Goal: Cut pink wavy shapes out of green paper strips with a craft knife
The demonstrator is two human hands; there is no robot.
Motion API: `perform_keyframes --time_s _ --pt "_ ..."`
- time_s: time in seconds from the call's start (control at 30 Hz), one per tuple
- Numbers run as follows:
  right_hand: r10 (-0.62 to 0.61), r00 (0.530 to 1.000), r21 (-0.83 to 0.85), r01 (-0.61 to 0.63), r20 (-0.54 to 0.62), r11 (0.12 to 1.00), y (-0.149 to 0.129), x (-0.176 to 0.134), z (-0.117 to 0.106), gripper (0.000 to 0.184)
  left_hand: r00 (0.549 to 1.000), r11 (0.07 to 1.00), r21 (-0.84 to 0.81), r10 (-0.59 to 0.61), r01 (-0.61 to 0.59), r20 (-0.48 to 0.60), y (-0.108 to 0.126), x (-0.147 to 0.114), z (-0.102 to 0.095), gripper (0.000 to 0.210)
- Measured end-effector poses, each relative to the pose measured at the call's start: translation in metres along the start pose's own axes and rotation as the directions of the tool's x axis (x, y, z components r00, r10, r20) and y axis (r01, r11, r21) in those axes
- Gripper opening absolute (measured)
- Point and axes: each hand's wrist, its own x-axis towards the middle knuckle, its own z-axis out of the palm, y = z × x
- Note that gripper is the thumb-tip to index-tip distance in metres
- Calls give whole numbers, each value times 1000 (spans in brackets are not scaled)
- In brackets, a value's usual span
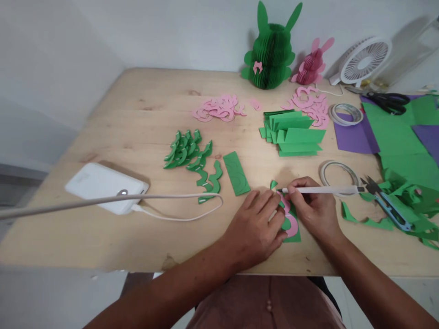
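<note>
My right hand [315, 212] grips a white pen [325, 189], its dark tip at the top edge of a pink curved paper cutout [291, 225]. That cutout lies on a green paper piece [295, 238], partly covered by my fingers. My left hand [259, 224] rests flat over the left side of both papers, fingers stretched out and holding nothing. Left of it lies a green paper strip [236, 173] with curved lines drawn on it. Beyond that are several wavy green cutouts [187, 151], some with white marks like staples.
Folded green strips [295, 132] and pink cutouts [219, 108] lie farther back. Green and pink paper rabbits [272, 59] stand by the wall near a white fan [365, 61]. Tape rolls [339, 178], snips [391, 208] and green scraps lie right. A cabled power bank [106, 187] lies left.
</note>
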Motion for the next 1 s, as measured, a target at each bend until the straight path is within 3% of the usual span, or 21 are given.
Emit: perform_keyframes --time_s 0.23,0.7,1.0 --pt "-27 999 -82 26 -21 996 -1 1 1 12 1000 1000 -10 -9 9 13 0 1 -1 33" --pt "-63 997 -76 61 -32 995 1 -1 2 12 1000 1000 -2 -10 10 16 0 0 -1 33" --pt "-123 992 -114 127 37 985 5 -4 2 11 1000 1000 -6 -8 8 10 0 1 -2 32"
